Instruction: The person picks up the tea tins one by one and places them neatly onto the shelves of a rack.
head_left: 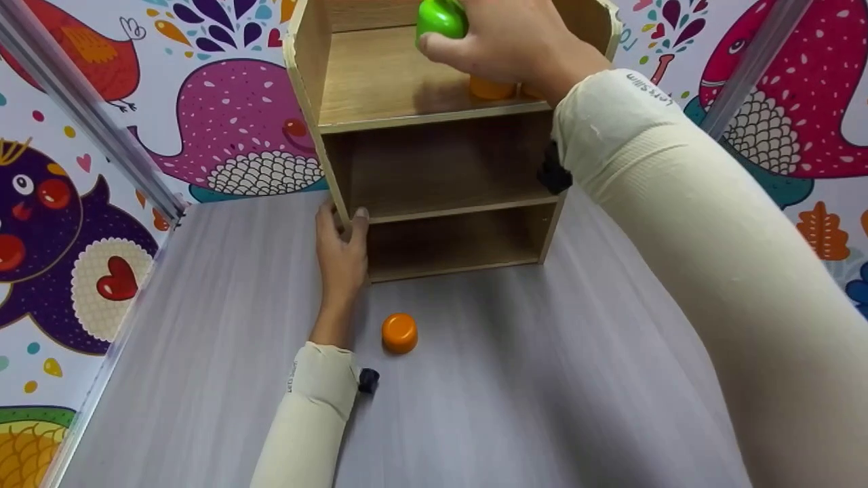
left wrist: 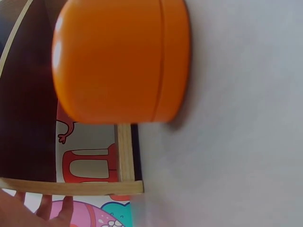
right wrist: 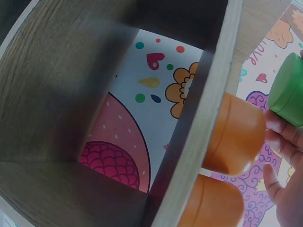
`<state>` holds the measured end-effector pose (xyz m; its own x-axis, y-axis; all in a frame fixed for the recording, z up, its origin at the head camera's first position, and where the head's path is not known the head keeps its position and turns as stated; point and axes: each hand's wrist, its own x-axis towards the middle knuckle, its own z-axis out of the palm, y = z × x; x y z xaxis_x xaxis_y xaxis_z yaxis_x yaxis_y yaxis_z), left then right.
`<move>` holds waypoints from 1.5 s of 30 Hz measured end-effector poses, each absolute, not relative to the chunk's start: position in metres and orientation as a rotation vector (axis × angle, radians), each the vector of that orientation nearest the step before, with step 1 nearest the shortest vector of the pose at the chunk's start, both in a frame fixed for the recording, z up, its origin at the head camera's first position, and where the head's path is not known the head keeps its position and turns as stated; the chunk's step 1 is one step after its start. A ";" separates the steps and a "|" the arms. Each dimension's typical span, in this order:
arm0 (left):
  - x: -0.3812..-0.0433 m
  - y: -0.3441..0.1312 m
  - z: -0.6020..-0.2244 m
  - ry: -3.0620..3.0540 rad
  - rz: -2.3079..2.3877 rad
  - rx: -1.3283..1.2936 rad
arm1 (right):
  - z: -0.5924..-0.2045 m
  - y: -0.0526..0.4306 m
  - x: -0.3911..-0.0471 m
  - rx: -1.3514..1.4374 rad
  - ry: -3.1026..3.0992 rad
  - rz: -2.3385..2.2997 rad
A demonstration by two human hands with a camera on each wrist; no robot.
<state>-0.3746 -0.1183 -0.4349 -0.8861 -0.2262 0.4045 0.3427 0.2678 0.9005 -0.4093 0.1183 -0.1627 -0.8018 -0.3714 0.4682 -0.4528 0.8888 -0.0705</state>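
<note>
My left hand [head_left: 342, 254] grips the left side panel of a small wooden shelf [head_left: 380, 78], thumb toward the front and fingers on the outside. In the left wrist view only part of that hand [left wrist: 28, 215] shows, low at the panel. Above the top shelf my right hand [head_left: 519, 41] holds a green rounded cup-shaped piece [head_left: 439, 20]. Two similar orange pieces [right wrist: 236, 137] stand side by side on the top board, near its front edge and below the right hand. Another orange cup-shaped piece [head_left: 399, 333] stands on the table in front of the shelf, apart from the left hand.
The shelf's middle level [head_left: 441, 169] and lower level [head_left: 451, 247] face the person. A grey table [head_left: 224, 339] spreads beneath it. Printed cartoon walls [head_left: 237, 115] stand behind and beside, with a metal post [head_left: 115, 115] at the left corner.
</note>
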 end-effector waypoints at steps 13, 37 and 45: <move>-0.351 -0.111 -0.405 -2.105 -1.674 -0.098 | -0.171 0.116 -0.421 0.614 -2.624 0.177; -0.376 -0.119 -0.437 -2.088 -1.618 -0.095 | -0.177 0.108 -0.427 0.579 -2.768 -0.077; -0.377 -0.119 -0.436 -2.079 -1.627 -0.101 | -0.177 0.108 -0.425 0.569 -2.804 -0.140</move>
